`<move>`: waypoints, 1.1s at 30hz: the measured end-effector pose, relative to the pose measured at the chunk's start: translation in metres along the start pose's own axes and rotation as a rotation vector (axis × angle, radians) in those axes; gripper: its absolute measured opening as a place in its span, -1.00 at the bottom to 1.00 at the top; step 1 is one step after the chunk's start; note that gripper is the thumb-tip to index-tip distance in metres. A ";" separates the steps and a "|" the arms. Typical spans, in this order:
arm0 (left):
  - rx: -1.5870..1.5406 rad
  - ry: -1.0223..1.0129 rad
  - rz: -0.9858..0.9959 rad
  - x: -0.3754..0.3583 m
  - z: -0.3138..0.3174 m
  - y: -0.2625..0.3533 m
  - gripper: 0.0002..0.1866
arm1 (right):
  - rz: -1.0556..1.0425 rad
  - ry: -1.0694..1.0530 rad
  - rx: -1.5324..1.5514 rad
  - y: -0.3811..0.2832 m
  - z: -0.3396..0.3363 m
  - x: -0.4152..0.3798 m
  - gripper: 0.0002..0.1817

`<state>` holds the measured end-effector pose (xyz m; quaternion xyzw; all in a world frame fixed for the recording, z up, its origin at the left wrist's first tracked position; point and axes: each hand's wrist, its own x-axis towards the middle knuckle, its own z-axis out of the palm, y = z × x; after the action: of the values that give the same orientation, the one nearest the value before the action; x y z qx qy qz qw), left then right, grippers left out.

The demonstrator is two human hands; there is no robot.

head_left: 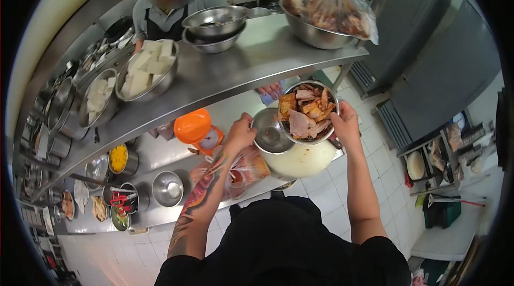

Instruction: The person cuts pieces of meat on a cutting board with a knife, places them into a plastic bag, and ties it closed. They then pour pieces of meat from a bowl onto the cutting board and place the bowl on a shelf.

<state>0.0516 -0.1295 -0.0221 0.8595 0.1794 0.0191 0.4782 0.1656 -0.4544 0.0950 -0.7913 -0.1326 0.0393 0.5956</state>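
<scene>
Near the centre of the view, just past one o'clock from the middle, the right hand curled around the rim of a steel bowl of cooked meat, fingers wrapped on the bowl's right edge and holding it up over a round white cutting board. At nine o'clock from that bowl, and touching its side, sat an empty steel bowl, and the left hand was closed on its left rim, fingers bent over the edge. Below the left hand, at about six o'clock, lay a clear plastic bag with reddish contents on the lower counter. At nine o'clock from the left hand stood an orange lid. Further along the counter toward eight o'clock were a small steel bowl and a pot of yellow kernels. On the upper shelf, at eleven o'clock, a large bowl of white cubes stood beside stacked empty bowls, and at one o'clock a big bowl of bagged meat rested near the shelf's end. Behind the shelf stood another person in an apron, and a different hand showed under the shelf edge.
</scene>
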 end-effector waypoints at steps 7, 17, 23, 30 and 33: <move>0.019 -0.204 -0.011 0.003 0.055 0.031 -0.01 | -0.484 -0.065 -0.581 0.017 0.015 0.016 -0.74; -0.129 -0.142 0.317 0.011 0.091 -0.008 0.36 | -0.669 -0.066 -0.879 -0.001 0.051 0.005 -0.83; -0.286 -0.238 0.345 0.002 0.073 0.008 0.41 | -0.554 -0.031 -0.850 -0.007 0.040 -0.004 -0.75; -0.127 -0.054 0.592 -0.014 0.067 0.033 0.36 | -0.655 0.106 -0.665 0.010 0.020 -0.008 -0.79; -0.076 -0.001 0.678 -0.017 0.069 0.045 0.30 | -0.533 0.117 -0.635 0.015 0.020 -0.020 -0.82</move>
<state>0.0632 -0.2129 -0.0198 0.8520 -0.1176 0.1833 0.4762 0.1448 -0.4450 0.0734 -0.8744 -0.3044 -0.2040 0.3179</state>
